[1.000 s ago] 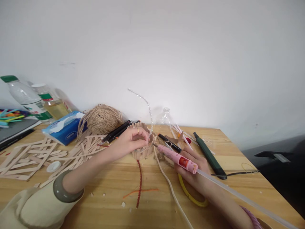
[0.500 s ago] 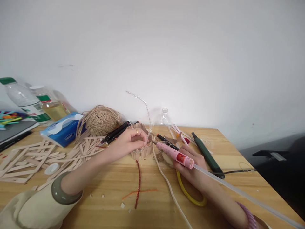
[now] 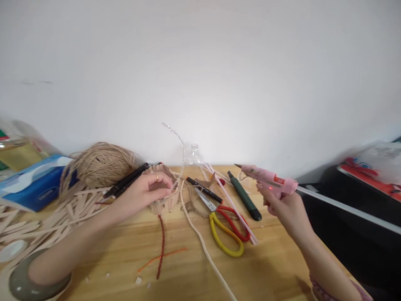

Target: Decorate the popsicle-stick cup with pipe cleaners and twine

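Note:
My left hand (image 3: pixel 155 186) is closed, thumb and fingers pinching a silver tinsel pipe cleaner (image 3: pixel 182 146) at the rim of a small round holder made of wooden craft sticks (image 3: pixel 171 205). The pipe cleaner's free end curves upward. Off to the right, my right hand (image 3: pixel 288 209) grips a pink glue gun (image 3: pixel 269 177), raised above the table with its nozzle toward the left. A long clear glue stick (image 3: pixel 347 209) juts from its back. Scissors (image 3: pixel 225 221) with red and yellow handles lie between my hands. A dark red pipe cleaner (image 3: pixel 162 246) and an orange one (image 3: pixel 175 252) lie in front of the holder.
A ball of twine (image 3: pixel 102 165), a blue tissue pack (image 3: pixel 40 184) and loose craft sticks (image 3: pixel 69 213) fill the left. Black markers (image 3: pixel 125 184) lie behind my left hand. A dark green cutter (image 3: pixel 246 198), a clear bottle (image 3: pixel 194 154) and a cream cord (image 3: pixel 200 240) are near the middle.
My right hand has carried the glue gun away from the stick holder, to the right and up, uncovering the scissors. My left hand still pinches the silver pipe cleaner. The view has turned right.

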Demonstrator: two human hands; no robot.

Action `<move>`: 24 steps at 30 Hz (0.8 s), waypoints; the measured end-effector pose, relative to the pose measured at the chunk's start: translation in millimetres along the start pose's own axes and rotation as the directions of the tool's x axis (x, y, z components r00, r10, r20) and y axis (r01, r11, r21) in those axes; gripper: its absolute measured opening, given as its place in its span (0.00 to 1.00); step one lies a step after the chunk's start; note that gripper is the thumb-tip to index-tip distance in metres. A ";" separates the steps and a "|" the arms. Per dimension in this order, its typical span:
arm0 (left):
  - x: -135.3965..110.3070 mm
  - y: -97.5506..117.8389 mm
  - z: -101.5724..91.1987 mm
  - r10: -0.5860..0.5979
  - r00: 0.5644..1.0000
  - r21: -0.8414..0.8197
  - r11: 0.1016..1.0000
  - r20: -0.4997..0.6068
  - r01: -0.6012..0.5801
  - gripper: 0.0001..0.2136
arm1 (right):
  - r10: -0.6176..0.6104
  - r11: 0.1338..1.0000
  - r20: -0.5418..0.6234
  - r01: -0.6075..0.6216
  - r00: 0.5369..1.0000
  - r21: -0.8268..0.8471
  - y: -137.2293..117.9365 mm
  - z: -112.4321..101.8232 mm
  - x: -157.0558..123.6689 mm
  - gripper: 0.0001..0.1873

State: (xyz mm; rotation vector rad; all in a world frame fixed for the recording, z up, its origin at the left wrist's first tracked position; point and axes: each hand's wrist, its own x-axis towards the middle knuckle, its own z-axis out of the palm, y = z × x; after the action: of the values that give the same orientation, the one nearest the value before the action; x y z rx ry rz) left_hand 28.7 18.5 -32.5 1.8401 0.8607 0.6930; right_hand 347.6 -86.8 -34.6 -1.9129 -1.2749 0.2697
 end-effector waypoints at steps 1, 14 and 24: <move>0.5 -1.1 -0.1 0.004 1.000 0.014 1.000 0.007 -0.004 0.05 | 0.135 0.990 -0.036 -0.136 0.990 -0.041 12.3 -11.6 1.6 0.22; -1.7 -3.3 -0.5 0.060 0.998 0.013 0.998 -0.011 -0.060 0.05 | 0.274 0.916 0.030 -0.252 0.961 -0.313 99.2 -15.0 24.6 0.24; -12.0 16.2 -27.0 0.070 0.985 0.278 0.954 0.157 -0.112 0.14 | 0.177 0.882 -0.068 -0.189 0.982 -0.433 107.5 -8.7 22.6 0.29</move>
State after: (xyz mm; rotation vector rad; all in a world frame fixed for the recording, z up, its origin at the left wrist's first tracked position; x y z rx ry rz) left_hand 5.2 18.2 -8.4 2.1722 0.8156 0.5019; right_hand 435.9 -90.0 -100.4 -2.4187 -1.2094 0.0500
